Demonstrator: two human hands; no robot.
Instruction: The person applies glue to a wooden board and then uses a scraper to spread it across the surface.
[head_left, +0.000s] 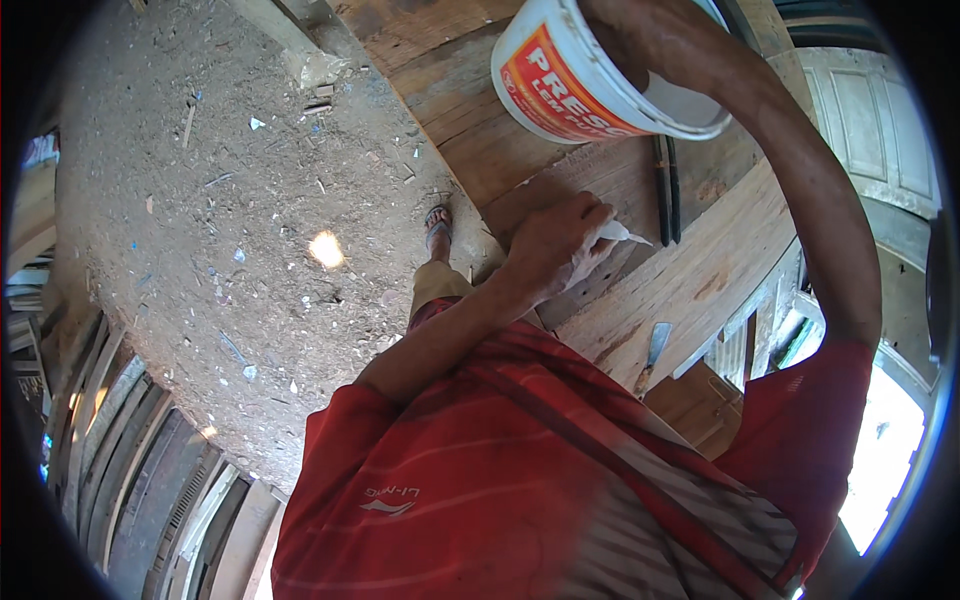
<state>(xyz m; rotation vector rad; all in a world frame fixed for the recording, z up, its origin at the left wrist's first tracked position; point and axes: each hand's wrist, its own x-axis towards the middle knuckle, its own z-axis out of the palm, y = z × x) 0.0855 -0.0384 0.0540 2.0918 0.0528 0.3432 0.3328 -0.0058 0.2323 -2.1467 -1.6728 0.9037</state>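
My left hand (562, 240) is closed around a small white squeeze bottle with a pointed nozzle (622, 234), held just above the wooden worktop. The nozzle points right. My right arm (790, 130) curves over the rim of a white plastic bucket (545, 75) with a red label, and my right hand (622, 45) is inside it. Its fingers are hidden by the bucket wall and shadow. Two thin black rods (668, 190) lie side by side between the bucket and my left hand.
A putty knife (656, 347) lies on the pale board (700, 290) near my body. Left of the worktop, the dirt floor (230, 200) is strewn with wood scraps. Several planks (150, 470) lean at the lower left. White panelled doors (865, 120) stand at the right.
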